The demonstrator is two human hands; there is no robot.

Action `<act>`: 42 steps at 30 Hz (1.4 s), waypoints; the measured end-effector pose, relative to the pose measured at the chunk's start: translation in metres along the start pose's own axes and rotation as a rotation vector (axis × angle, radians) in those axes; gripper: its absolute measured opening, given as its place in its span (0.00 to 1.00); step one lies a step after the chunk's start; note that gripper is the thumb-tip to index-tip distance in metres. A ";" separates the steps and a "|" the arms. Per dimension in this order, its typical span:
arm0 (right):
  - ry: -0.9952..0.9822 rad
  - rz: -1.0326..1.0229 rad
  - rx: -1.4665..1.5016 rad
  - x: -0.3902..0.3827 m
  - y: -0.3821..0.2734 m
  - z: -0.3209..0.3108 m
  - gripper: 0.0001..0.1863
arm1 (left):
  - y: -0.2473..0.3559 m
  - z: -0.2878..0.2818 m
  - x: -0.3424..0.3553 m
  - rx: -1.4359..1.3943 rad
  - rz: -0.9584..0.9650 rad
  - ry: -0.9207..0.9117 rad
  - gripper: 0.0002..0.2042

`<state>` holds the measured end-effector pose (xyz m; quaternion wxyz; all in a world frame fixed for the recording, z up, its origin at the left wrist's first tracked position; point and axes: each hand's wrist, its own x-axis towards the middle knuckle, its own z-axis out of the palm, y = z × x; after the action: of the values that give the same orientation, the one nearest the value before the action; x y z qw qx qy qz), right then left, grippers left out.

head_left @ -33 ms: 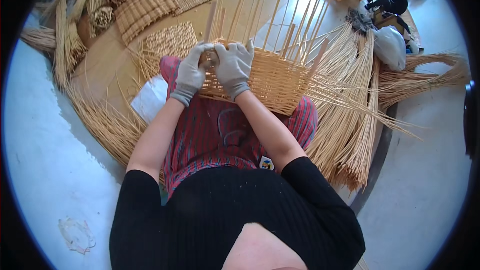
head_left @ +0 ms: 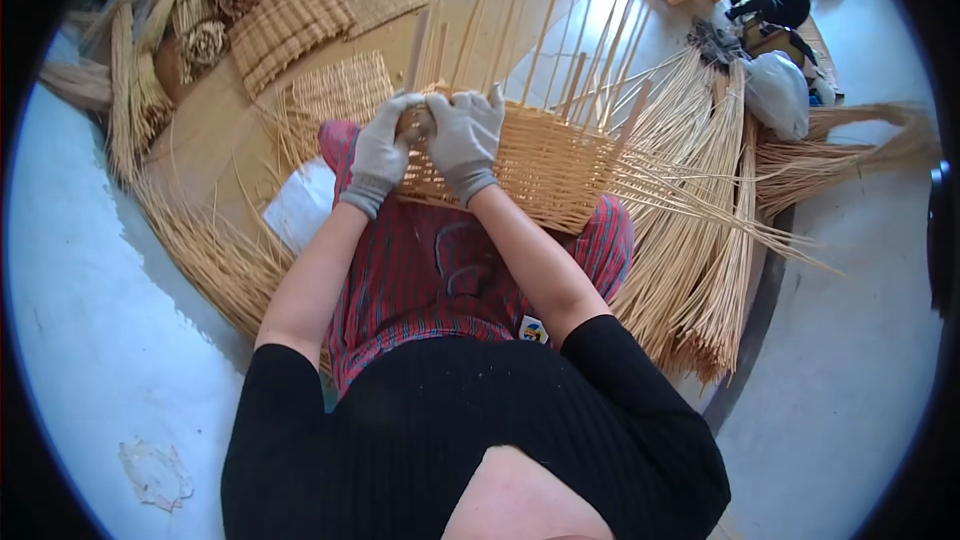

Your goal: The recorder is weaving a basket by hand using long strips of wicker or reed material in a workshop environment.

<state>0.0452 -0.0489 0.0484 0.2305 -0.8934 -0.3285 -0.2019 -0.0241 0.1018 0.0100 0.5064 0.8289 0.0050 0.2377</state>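
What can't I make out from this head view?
All in the head view:
Half-woven wicker panel, weave behind left grip and right grip: covered by them.
Its far face: hidden by its near side.
Tall cane stakes, tops: cut off by upper edge.
Distant person, hands: too small.

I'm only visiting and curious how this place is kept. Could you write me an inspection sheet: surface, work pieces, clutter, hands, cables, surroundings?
Surface: tan floor, strewn with loose strands.
Work pieces: woven piece with upright rods rising from it.
Clutter: long straw bundle at right, woven mats upper left, whitish plastic bag.
Hands: gloved left hand and right hand close together at the woven piece's upper edge; fingertips partly hidden.
Cables: nothing seen.
Surroundings: apparently another seated person, far upper right.
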 end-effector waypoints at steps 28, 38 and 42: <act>-0.397 0.199 0.509 -0.168 0.028 -0.144 0.10 | -0.010 -0.011 0.062 -0.264 -0.242 -0.151 0.18; -0.136 0.412 0.655 -0.221 0.047 -0.171 0.08 | 0.106 0.100 0.043 0.532 0.604 -0.109 0.24; -0.229 0.285 0.578 -0.219 0.040 -0.174 0.09 | 0.129 0.143 0.059 0.528 0.439 -0.244 0.25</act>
<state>-0.1175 -0.2790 0.0663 0.4617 -0.8449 -0.2677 0.0356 0.0548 -0.0658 0.0883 0.2085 0.9348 -0.1720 0.2306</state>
